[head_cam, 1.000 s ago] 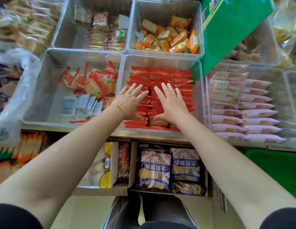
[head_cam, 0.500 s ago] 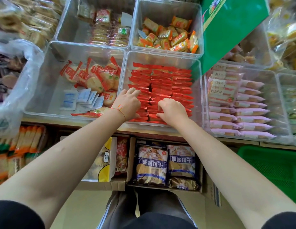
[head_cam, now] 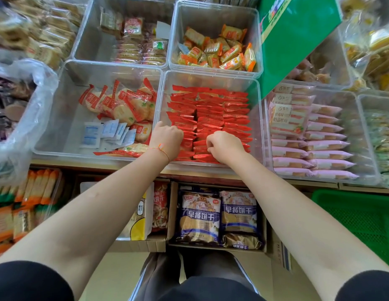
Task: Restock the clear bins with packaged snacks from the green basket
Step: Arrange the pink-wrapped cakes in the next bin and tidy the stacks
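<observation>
The left hand (head_cam: 167, 137) and right hand (head_cam: 225, 146), flat a second ago, now curl onto the red packets (head_cam: 211, 114) in the clear bin (head_cam: 259, 118); actual grip appears likely. The green basket (head_cam: 363, 213) sits lower right.

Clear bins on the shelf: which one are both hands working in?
The bin packed with red packets. The left hand and right hand both sit at its near edge; the neighbouring bins go untouched.

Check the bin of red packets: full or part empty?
Nearly full. Red packets cover the bin floor in three packed rows, wall to wall; they sit below the rim. Depth of stacking cannot be told.
</observation>
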Tool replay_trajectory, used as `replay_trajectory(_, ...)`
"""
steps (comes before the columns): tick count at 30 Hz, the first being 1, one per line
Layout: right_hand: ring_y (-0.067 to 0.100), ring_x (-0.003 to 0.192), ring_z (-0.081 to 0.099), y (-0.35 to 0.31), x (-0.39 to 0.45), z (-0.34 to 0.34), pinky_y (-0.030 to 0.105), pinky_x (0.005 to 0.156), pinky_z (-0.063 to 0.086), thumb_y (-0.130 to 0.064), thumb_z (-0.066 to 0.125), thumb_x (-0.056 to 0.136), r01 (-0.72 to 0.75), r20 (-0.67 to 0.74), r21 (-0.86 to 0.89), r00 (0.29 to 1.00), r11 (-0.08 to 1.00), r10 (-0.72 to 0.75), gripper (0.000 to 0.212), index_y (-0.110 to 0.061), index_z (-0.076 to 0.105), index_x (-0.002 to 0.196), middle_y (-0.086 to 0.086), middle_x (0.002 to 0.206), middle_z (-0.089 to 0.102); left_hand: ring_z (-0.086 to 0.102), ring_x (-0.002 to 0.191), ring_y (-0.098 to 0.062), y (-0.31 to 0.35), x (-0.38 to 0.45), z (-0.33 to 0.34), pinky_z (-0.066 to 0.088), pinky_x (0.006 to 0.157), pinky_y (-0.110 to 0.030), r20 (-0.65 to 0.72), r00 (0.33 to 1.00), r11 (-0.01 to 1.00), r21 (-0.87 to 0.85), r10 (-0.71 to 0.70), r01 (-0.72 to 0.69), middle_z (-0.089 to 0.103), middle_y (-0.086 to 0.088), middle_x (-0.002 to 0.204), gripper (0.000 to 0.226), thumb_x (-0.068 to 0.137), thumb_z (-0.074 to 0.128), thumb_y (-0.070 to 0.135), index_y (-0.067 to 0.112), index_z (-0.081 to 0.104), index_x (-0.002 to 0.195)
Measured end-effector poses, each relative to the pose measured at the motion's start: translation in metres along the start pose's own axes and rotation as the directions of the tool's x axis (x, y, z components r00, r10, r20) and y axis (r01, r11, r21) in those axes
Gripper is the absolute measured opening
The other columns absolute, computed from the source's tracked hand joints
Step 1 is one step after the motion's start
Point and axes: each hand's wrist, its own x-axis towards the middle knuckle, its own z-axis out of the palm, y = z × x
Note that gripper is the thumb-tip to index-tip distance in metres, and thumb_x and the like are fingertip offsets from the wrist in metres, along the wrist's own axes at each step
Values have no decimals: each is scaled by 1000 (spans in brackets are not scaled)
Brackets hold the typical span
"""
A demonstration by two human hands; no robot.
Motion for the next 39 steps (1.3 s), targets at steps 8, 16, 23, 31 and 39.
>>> replay_trajectory(8, 18, 91, 63, -1, -9, -19, 32, 69, 51, -30, 74, 86, 56, 213, 11, 975, 998, -57, 9, -26, 68, 81, -6, 96, 67, 65, 82, -23, 0, 0, -14, 47, 61, -30, 276, 961, 991, -130, 24, 12, 67, 2, 89, 12, 85, 61, 25, 21, 72, 83)
replay_trajectory(16, 25, 86, 65, -6, 0, -7, 32, 63, 44, -15, 59, 90, 99, 140, -228, 988, 969, -68, 13, -18, 72, 94, 1, 97, 69, 60, 74, -22, 2, 1, -9, 43, 58, -29, 298, 954, 999, -21, 41, -37, 63, 2, 84, 14, 85, 57, 20, 22, 70, 80)
replay_trajectory(23, 27, 109, 55, 38, -7, -6, 35, 76, 46, -30, 54, 96, -82, -211, 90, 972, 993, 99, 24, -15, 64, 111, 6, 115, 60, 58, 92, -25, 16, 7, -12, 52, 68, -35, 17, 1000, 957, -288, -20, 24, 62, -7, 102, 29, 91, 51, 38, 15, 68, 95)
replay_trajectory(31, 32, 152, 11, 61, -3, 11, 47, 123, 14, -53, 39, 101, -112, 60, -48, 992, 993, 114, 73, -22, 8, 159, 11, 165, 11, 13, 149, -31, 38, 22, 2, 21, 116, -53, 219, 974, 975, -223, 65, -15, 9, -4, 165, 62, 97, 45, 47, 39, 22, 153)
replay_trajectory(39, 29, 153, 4, 55, 2, 13, 48, 123, 10, -53, 36, 101, -119, -14, 58, 993, 991, 120, 72, -24, 4, 159, 11, 166, 0, 10, 151, -27, 35, 22, 3, 15, 120, -50, 198, 980, 961, -275, 20, 35, 9, -6, 165, 69, 96, 45, 48, 33, 14, 156)
